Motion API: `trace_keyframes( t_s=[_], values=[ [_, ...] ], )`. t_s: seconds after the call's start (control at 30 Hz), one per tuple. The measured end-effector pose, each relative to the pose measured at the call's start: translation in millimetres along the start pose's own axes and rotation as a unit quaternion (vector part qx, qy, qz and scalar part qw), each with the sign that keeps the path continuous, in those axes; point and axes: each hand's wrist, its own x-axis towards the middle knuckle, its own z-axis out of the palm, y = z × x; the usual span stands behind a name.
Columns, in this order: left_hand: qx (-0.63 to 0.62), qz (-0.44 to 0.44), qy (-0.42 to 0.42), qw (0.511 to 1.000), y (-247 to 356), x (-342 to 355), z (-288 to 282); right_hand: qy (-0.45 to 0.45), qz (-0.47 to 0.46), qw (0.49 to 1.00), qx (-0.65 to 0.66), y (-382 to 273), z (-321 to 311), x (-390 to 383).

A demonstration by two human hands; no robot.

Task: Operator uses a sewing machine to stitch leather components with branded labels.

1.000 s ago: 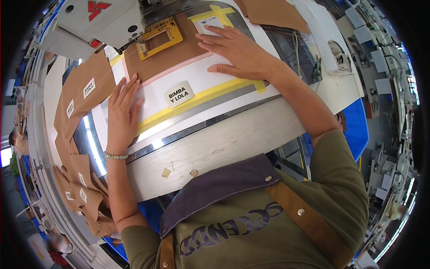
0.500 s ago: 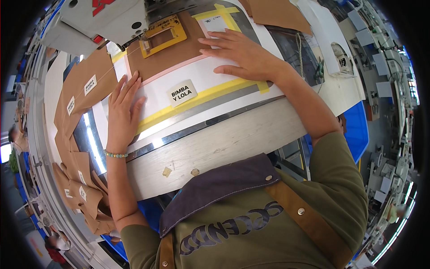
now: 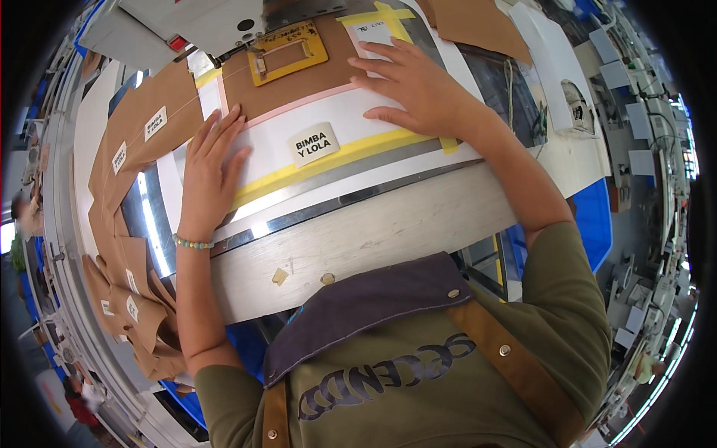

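Note:
My left hand [image 3: 209, 168] lies flat, fingers stretched, on the left part of a white board [image 3: 272, 138] edged with yellow tape. Its fingertips touch the pink-edged border of a brown sheet [image 3: 299, 91]. Farther right, my right hand [image 3: 422, 93] rests with fingers spread over the brown sheet's right edge and the white board. A yellow rectangular frame [image 3: 321, 56] with a cut-out middle sits on the brown sheet, beside the foot of a sewing machine [image 3: 157, 26]. Between my hands, nearer me, a white printed label [image 3: 314, 144] lies on the board. Neither hand holds anything.
Brown pieces with white labels [image 3: 134, 310] are joined in a trail hanging off the left side. More brown sheets [image 3: 482, 26] lie at the far right, near a white box-like holder [image 3: 571, 97]. A blue bin [image 3: 594, 224] stands below the table's right end.
The whole view has shifted slightly, with the machine now higher in the picture. Both hands stay flat in nearly the same places on the work.

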Motion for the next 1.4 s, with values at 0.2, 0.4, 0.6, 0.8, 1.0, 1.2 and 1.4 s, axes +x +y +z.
trace_keyframes(
  t_s=[0.2, 0.4, 0.6, 0.8, 1.0, 1.2, 1.4],
  values=[
    [-0.031, -0.001, 0.021, 0.999, -3, -2, -1, 0.118, -0.18, 0.977, -0.003, -65, -12, 26],
    [-0.032, -0.004, 0.032, 0.999, 1, -2, -12, 0.118, -0.197, 0.972, -0.041, -71, -10, 43],
    [-0.023, 0.03, 0.045, 0.998, 11, 13, -27, 0.242, -0.14, 0.955, -0.1, -16, -2, 97],
    [-0.008, 0.088, 0.028, 0.996, 18, 44, -11, 0.168, -0.134, 0.972, -0.098, -3, 33, 124],
    [0.014, 0.108, 0.034, 0.993, 10, 64, 10, 0.136, -0.073, 0.988, -0.008, 4, 33, 116],
    [0.049, 0.089, 0.005, 0.995, -2, 72, 18, 0.081, -0.047, 0.994, 0.059, 8, 22, 92],
    [-0.014, 0.072, -0.005, 0.997, 2, 81, 14, -0.01, -0.027, 0.999, 0.029, 3, 14, 112]
  ],
)
